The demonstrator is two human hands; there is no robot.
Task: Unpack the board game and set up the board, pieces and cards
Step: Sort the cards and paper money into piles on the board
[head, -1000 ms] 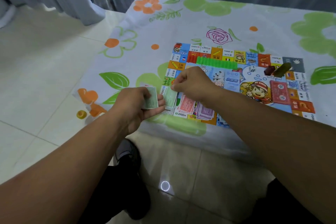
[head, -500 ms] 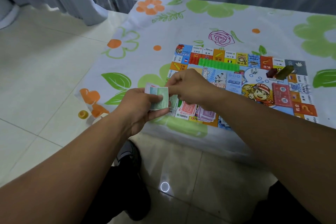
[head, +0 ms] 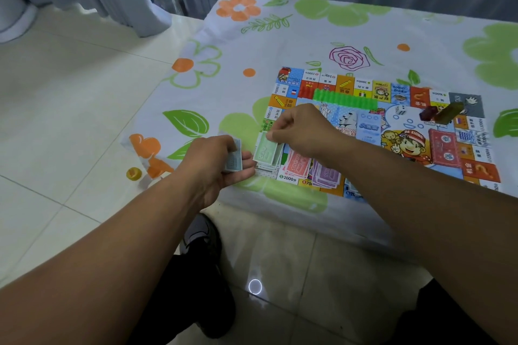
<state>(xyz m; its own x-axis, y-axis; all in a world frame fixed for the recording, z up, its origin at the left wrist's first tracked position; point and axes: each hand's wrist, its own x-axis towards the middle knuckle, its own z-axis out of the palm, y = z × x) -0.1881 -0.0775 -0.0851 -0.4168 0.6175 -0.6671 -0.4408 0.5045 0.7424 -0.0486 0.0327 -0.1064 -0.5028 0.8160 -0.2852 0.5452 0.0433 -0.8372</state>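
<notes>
Half a second back the right hand [head: 302, 131] was at the held stack [head: 234, 161], just off the board's [head: 406, 123] near-left corner. It has since crossed to that corner with one green note [head: 265, 150]. Thumb and forefinger pinch the note's far edge, the other fingers curled in; the note hangs tilted over the green pile [head: 266, 167] on that corner, not yet released. Whether its lower edge touches the pile cannot be told. The left hand [head: 213, 165] has kept its place beside the board's left edge, fingers wrapped under the remaining notes. The red pile [head: 295, 164] and purple pile [head: 325, 175] lie along the board's near edge, unchanged. Reading: money is being sorted by colour, one note per pass, and the held stack is thin, so this step looks close to done. The green houses [head: 344, 98] along the far side and the red card deck [head: 445, 150] right of centre already look placed.
</notes>
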